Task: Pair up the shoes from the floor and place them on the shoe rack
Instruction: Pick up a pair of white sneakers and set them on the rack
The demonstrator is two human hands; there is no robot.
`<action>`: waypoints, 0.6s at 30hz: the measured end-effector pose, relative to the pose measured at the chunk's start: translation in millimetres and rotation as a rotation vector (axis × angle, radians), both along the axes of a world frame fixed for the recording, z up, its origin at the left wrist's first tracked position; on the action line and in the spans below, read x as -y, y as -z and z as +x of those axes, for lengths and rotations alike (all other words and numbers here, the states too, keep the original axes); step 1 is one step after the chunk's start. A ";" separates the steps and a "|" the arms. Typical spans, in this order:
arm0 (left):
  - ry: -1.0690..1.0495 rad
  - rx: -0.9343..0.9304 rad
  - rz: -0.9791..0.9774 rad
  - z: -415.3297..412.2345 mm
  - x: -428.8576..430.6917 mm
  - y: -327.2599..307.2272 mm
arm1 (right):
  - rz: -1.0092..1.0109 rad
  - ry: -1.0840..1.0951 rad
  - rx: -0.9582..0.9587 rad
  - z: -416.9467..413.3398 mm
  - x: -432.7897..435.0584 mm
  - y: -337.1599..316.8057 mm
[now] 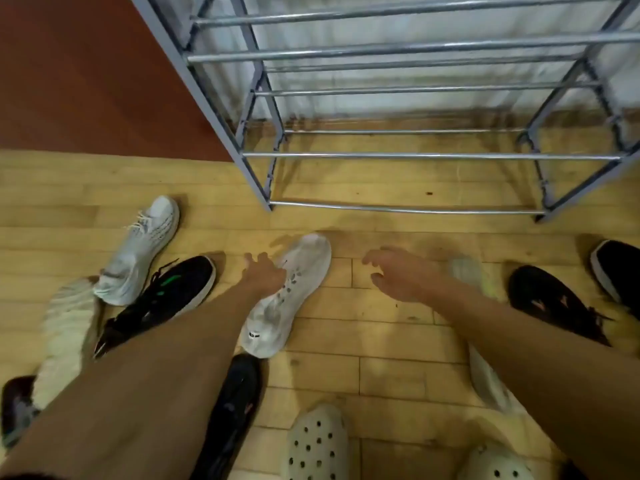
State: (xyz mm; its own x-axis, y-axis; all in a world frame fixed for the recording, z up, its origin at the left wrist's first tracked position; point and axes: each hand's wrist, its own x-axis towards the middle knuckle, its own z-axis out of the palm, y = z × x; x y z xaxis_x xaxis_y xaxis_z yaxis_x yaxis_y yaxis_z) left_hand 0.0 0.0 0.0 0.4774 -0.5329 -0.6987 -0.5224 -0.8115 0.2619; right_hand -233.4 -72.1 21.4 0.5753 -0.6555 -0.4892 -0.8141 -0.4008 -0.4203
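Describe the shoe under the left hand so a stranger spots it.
Start at the grey metal shoe rack; on the floor before its bottom rail lies a white sneaker, toe toward the rack. Unlike the black sneaker beside it, it is scuffed white with a black heel tag.

Soft, warm, fairly dim indoor light from overhead gives the wooden floor [381, 341] a yellow cast and lays diffuse shadows just beyond the hands and beside the shoes, while the bars of the shoe rack [415, 155] carry thin pale highlights. The whole frame is soft with motion blur, worst on the right hand [398, 275], the pale shoe [465, 271] behind it and the cream shoe [69, 327] at the left edge. Wide-angle distortion splays the rack's posts outward.
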 end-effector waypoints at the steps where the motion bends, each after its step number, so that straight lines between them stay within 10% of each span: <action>1: -0.026 0.043 0.049 0.6 -8.4 7.5 | 0.020 0.004 -0.016 -1.1 -5.5 5.5; 9: -0.101 0.096 0.042 -5.3 -62.9 38.7 | 0.243 0.046 -0.089 -19.3 -52.9 37.1; 18: -0.217 -0.291 -0.063 -34.9 -56.8 -24.4 | 0.347 -0.037 -0.231 -26.2 -62.1 -18.8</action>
